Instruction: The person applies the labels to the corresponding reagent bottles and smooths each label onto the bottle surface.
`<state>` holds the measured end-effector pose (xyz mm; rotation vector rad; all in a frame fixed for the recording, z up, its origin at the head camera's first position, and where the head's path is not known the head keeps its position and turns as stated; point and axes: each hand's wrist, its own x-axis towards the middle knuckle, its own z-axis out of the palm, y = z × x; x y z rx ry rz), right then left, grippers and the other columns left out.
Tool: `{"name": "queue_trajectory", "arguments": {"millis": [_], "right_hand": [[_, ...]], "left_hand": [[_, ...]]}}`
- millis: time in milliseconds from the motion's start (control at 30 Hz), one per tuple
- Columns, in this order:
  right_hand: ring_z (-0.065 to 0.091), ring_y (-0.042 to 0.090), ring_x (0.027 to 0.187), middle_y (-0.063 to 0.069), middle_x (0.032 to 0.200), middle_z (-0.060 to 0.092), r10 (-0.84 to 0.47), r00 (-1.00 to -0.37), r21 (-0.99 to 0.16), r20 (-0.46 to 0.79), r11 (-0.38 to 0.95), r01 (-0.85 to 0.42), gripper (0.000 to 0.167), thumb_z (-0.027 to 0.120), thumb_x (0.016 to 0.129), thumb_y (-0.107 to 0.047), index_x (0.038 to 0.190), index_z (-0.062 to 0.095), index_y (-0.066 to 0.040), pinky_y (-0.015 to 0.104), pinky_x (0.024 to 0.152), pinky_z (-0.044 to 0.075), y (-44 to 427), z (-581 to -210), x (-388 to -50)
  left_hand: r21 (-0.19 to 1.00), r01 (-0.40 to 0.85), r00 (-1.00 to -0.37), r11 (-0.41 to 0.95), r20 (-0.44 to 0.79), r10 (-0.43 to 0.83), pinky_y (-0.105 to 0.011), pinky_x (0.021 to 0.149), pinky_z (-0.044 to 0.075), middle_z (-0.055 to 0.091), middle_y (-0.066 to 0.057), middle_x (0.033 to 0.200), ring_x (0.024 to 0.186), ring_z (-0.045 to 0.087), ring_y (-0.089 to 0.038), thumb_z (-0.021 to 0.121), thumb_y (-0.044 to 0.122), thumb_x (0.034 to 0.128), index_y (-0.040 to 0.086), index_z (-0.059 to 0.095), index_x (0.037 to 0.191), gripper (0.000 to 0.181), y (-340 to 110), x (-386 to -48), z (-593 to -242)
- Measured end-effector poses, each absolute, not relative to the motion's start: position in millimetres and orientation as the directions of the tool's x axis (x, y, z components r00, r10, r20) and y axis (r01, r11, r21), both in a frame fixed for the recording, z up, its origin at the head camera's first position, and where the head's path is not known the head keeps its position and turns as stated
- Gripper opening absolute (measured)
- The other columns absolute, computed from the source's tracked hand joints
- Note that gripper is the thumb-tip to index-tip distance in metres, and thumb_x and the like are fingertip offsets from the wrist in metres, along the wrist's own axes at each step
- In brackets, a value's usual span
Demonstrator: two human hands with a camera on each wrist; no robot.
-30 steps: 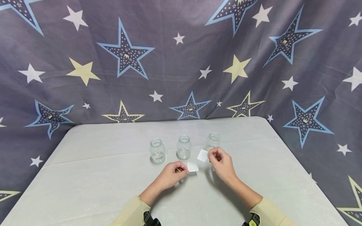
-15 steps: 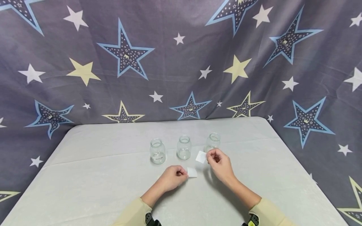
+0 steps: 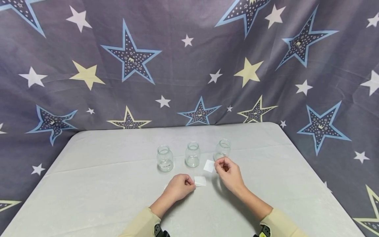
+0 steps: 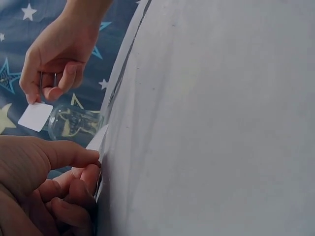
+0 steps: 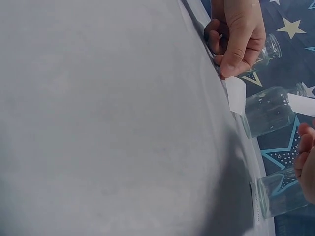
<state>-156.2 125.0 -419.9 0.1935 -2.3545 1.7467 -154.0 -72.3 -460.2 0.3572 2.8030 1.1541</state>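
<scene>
In the head view my left hand (image 3: pixel 180 187) pinches a small white paper piece (image 3: pixel 200 181) by its left edge, low over the table. A white paper square (image 3: pixel 209 166) is pinched by its corner in my right hand (image 3: pixel 231 174), held tilted in front of the jars. Three lidless glass jars stand in a row: a left jar (image 3: pixel 165 161) with small dark lettering low on it, a middle jar (image 3: pixel 192 155), and a right jar (image 3: pixel 222 148) partly hidden behind my right hand. The left wrist view shows the square (image 4: pixel 35 116) blank on its visible side.
A pale cloth covers the table (image 3: pixel 103 191). Behind and beside it hangs a dark curtain (image 3: pixel 165 65) printed with stars. The jars stand just beyond both hands, close to the papers.
My left hand and its paper piece have come down and towards me. The right hand has shifted slightly left and nearer with its square. The jars have stayed put.
</scene>
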Motion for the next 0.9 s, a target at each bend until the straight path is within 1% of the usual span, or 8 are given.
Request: {"name": "queue_trajectory", "arguments": {"millis": [300, 700, 767, 900], "right_hand": [[0.043, 0.000, 0.052, 0.007, 0.065, 0.053, 0.005, -0.968, -0.925, 0.250, 0.297, -0.238, 0.006, 0.058, 0.085, 0.004, 0.080, 0.061, 0.003, 0.015, 0.051, 0.037, 124.5, -421.3, -154.7], [0.043, 0.001, 0.052, 0.007, 0.065, 0.053, -0.004, -0.967, -0.918, 0.254, 0.312, -0.243, 0.006, 0.059, 0.084, 0.004, 0.080, 0.062, 0.002, 0.014, 0.051, 0.036, 124.2, -422.5, -154.0], [0.043, 0.002, 0.053, 0.006, 0.065, 0.053, -0.006, -0.968, -0.916, 0.252, 0.320, -0.241, 0.005, 0.059, 0.084, 0.004, 0.080, 0.062, 0.002, 0.014, 0.051, 0.036, 123.9, -422.4, -153.8], [0.043, 0.003, 0.053, 0.006, 0.065, 0.053, -0.007, -0.969, -0.913, 0.248, 0.332, -0.237, 0.005, 0.059, 0.084, 0.004, 0.081, 0.062, 0.002, 0.014, 0.051, 0.035, 122.9, -421.2, -153.2]], "left_hand": [[0.703, 0.169, -0.971, 0.690, -0.003, 0.241, -0.020, 0.056, 0.037, 0.055, 0.007, 0.062, 0.057, 0.044, -0.005, 0.070, 0.018, 0.0735, 0.012, 0.064, 0.069, 0.009, -73.4, -154.1, -458.9], [0.705, 0.145, -0.974, 0.694, -0.023, 0.227, -0.021, 0.056, 0.038, 0.054, 0.006, 0.061, 0.057, 0.045, -0.007, 0.071, 0.019, 0.0737, 0.012, 0.062, 0.068, 0.012, -74.8, -153.0, -456.5], [0.709, 0.145, -0.973, 0.690, -0.022, 0.228, -0.021, 0.056, 0.038, 0.054, 0.006, 0.060, 0.057, 0.045, -0.006, 0.071, 0.019, 0.0735, 0.012, 0.062, 0.068, 0.012, -75.8, -153.3, -455.5], [0.750, 0.133, -0.972, 0.648, -0.028, 0.232, -0.021, 0.050, 0.041, 0.055, 0.005, 0.060, 0.052, 0.047, -0.005, 0.070, 0.018, 0.0752, 0.010, 0.063, 0.071, 0.012, -78.4, -154.9, -451.4]]}}
